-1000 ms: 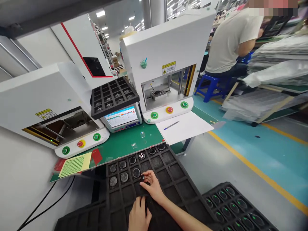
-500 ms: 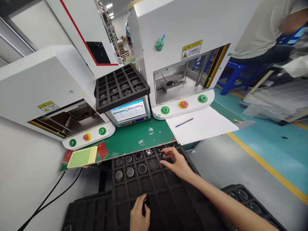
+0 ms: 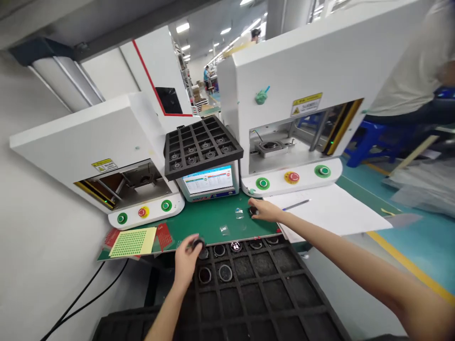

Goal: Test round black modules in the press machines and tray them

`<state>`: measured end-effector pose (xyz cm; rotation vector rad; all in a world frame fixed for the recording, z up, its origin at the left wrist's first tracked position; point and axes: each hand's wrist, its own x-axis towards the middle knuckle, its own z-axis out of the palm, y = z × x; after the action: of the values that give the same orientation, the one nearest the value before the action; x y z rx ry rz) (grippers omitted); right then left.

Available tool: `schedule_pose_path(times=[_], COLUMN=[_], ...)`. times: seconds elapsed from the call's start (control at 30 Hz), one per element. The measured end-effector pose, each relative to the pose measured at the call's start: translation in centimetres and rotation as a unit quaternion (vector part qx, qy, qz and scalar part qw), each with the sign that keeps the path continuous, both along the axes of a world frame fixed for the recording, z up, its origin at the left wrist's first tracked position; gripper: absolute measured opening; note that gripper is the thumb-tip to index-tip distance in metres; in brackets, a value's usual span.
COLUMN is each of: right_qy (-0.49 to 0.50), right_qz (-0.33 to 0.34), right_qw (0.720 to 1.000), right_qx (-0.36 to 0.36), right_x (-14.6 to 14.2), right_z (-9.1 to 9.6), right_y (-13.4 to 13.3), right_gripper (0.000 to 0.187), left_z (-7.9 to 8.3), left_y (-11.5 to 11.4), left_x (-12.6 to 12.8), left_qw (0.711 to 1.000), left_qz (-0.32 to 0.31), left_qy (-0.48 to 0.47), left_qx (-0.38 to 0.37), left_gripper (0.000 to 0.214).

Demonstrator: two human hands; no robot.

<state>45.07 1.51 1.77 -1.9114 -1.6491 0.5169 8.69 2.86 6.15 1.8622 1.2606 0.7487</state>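
My left hand (image 3: 185, 258) is closed on a round black watch case (image 3: 198, 244), held above the near edge of the green bench, over the tray's back left corner. Over the green bench top, my right hand (image 3: 266, 210) pinches another dark round watch case (image 3: 252, 211), close to the white paper. Below both hands lies a black foam tray (image 3: 249, 296) divided into square pockets. Several round watch cases sit in its back rows, such as one with a pale ring (image 3: 225, 273) and one with a lit face (image 3: 236, 246).
Two white machines flank a small screen (image 3: 208, 181); the right machine (image 3: 273, 76) has a fixture in its opening. A second black tray (image 3: 202, 147) with round parts rests on the screen. Sticker sheet (image 3: 132, 241), pen (image 3: 297, 204) and papers (image 3: 337, 213) lie on the bench. A person sits at right.
My right hand has moved from the tray forward over the bench with its watch case. My left hand has risen forward and left to the bench edge. The view has tilted up.
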Motion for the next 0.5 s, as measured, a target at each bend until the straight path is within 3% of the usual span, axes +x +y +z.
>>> schedule_pose_path(times=[0.1,0.2,0.37,0.5], right_qy=[-0.047,-0.088,-0.124,-0.144], right_qz=[0.022,0.027,0.031,0.024], right_qw=[0.998,0.995,0.991,0.989], right_qx=[-0.031,-0.036,-0.026,-0.026], right_x=[-0.2,-0.3,0.2,1.8], right_z=[0.0,0.2,0.7,0.4], right_y=[0.5,-0.6,-5.6,-9.8], right_gripper=[0.029,0.030,0.027,0.029], left_z=[0.4,-1.0,-3.3,-3.0], left_y=[6.9,10.6,10.9,12.2], left_x=[4.3,7.8,9.0,7.4], left_qw=[0.999,0.998,0.995,0.994], left_qz=[-0.004,-0.011,-0.007,0.018], left_qy=[0.024,0.059,0.100,0.102], left_qx=[-0.022,-0.034,0.000,0.039], left_gripper=[0.028,0.026,0.027,0.026])
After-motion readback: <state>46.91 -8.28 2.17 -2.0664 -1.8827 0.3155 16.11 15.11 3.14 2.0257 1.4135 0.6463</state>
